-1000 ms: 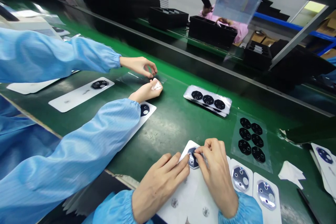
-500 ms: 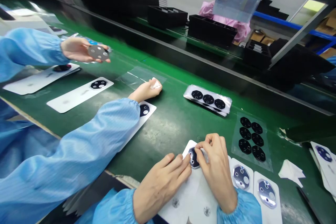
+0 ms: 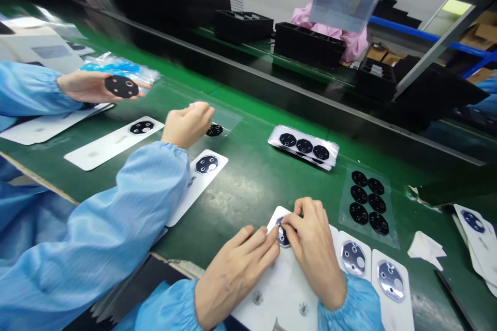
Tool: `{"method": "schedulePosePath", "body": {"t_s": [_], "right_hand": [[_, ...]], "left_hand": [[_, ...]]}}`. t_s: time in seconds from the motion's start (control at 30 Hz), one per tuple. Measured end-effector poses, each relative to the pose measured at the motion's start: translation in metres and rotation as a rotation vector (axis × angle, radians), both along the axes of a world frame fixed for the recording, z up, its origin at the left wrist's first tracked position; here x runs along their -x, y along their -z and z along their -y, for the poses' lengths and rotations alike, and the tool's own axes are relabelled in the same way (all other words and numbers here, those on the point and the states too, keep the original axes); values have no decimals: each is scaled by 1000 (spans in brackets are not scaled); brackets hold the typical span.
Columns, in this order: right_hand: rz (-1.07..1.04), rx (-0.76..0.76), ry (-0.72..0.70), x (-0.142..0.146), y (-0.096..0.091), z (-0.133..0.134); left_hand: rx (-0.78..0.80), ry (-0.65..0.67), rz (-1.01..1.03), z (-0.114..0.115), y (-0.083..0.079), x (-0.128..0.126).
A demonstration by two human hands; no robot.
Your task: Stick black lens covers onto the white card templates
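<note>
My left hand rests with extended fingers on a white phone back panel, its fingertips beside the dark camera plate at the panel's top. My right hand bends over the same plate from the other side, thumb and forefinger pinched at its edge. What sits between those fingertips is hidden. Close to my right wrist lie more white panels with shiny octagonal camera plates. Beyond my right hand is a clear sheet carrying several black octagonal stickers.
At left, a co-worker's hand holds a black octagonal disc; their other hand is near a clear sheet. A sticker stack, white paper scrap and black stick lie on the green bench.
My hands stay at the camera plate, barely moved. The co-worker's near hand has moved left, uncovering a black sticker; their far hand has moved left and turned the disc's black face into view.
</note>
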State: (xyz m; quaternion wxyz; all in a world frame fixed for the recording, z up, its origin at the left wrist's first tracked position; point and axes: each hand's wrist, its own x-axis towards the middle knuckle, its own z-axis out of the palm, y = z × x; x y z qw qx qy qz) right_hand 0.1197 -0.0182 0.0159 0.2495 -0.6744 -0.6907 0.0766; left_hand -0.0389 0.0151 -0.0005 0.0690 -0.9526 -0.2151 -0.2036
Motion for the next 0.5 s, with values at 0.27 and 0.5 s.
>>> {"method": "schedulePosePath", "body": {"t_s": [0.27, 0.5], "right_hand": [[-32, 15, 1, -8, -2, -7], [-197, 91, 296, -61, -32, -4]], "left_hand": [[0, 6, -28, 2, 3, 2], [115, 37, -5, -3, -2, 2]]}}
